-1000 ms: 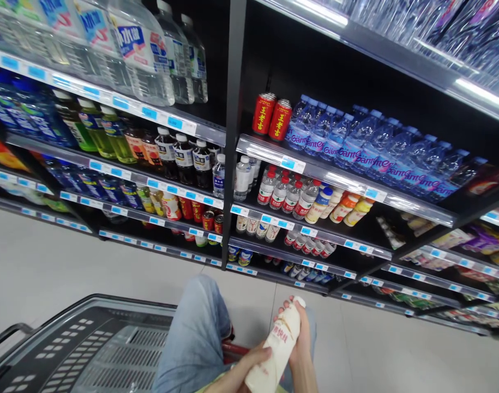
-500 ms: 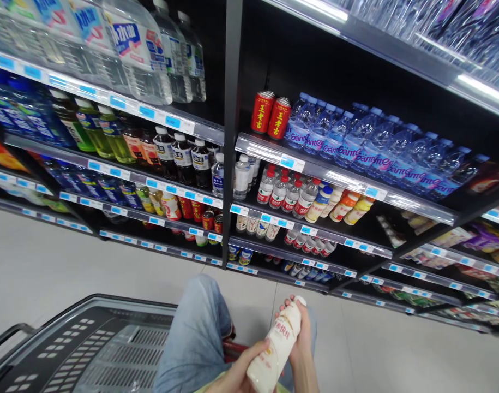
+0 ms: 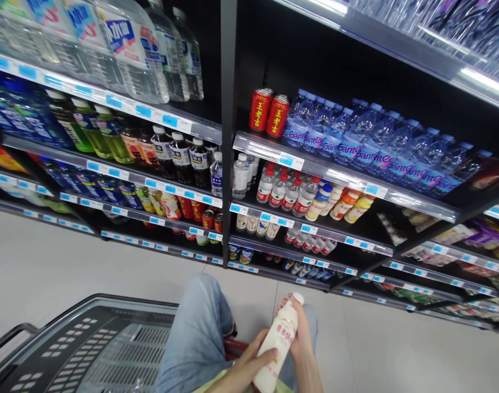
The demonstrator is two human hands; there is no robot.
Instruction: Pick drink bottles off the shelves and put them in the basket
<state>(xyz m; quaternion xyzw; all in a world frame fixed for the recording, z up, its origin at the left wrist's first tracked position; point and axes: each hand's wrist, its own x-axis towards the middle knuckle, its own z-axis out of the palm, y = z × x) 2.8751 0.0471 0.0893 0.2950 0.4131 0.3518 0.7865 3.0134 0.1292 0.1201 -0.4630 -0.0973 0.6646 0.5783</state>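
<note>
A white milk drink bottle [image 3: 278, 341] with red lettering and a white cap is tilted over my lap, its cap end pointing away from me. My left hand [image 3: 255, 357] grips its lower part, the thumb lying across the label. Around the neck and upper side my right hand [image 3: 298, 327] is closed, with fingertips showing on the far side. The underside of the bottle and some fingers are hidden. Below both hands are my jeans-clad knees [image 3: 200, 322].
A grey shopping basket [image 3: 110, 344] with a dark handle stands at my left. Ahead, black shelves [image 3: 228, 109] hold large water jugs [image 3: 138, 60], red cans [image 3: 260, 111], blue-capped water bottles [image 3: 351, 136] and milk drinks [image 3: 318, 203]. Pale floor tiles [image 3: 380, 338] lie between.
The bottle has rolled in my hands, so its red lettering faces me more fully. My left hand has shifted a little up the bottle. The camera view has moved slightly.
</note>
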